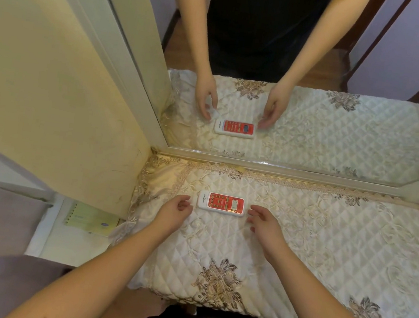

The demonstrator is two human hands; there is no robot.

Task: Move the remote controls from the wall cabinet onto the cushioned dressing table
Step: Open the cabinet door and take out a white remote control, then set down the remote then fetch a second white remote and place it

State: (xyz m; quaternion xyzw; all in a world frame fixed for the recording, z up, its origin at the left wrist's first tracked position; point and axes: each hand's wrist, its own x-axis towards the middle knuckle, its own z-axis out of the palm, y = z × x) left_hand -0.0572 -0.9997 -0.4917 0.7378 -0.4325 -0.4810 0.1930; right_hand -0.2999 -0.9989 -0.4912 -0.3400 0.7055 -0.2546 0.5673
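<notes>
- Remote control (221, 203) lies flat and face up on the quilted cover (299, 239) of the bench, its long side running left to right, red button panel and small pale screen set in a white rectangular shell with rounded corners.
- At far left, a spiral-bound yellow-green notebook (90, 220) lies on a white ledge (56, 242) below a cream wall panel (52, 82).
- Left hand (175, 212) hovers just beside the remote's left end, fingers loosely curled and holding nothing; whether a fingertip touches the shell I cannot tell.
- Right hand (263, 224) sits just beside the remote's right end, fingers relaxed and slightly spread, gripping nothing.
- Nothing stands between either hand and the remote.
- The cover is satiny ivory, stitched in diamonds, with brown embroidered flowers (218, 281) and a lace border (280, 181) along the far edge.
- Behind it, a white-framed mirror (351, 57) repeats the remote, both hands and the cover.
</notes>
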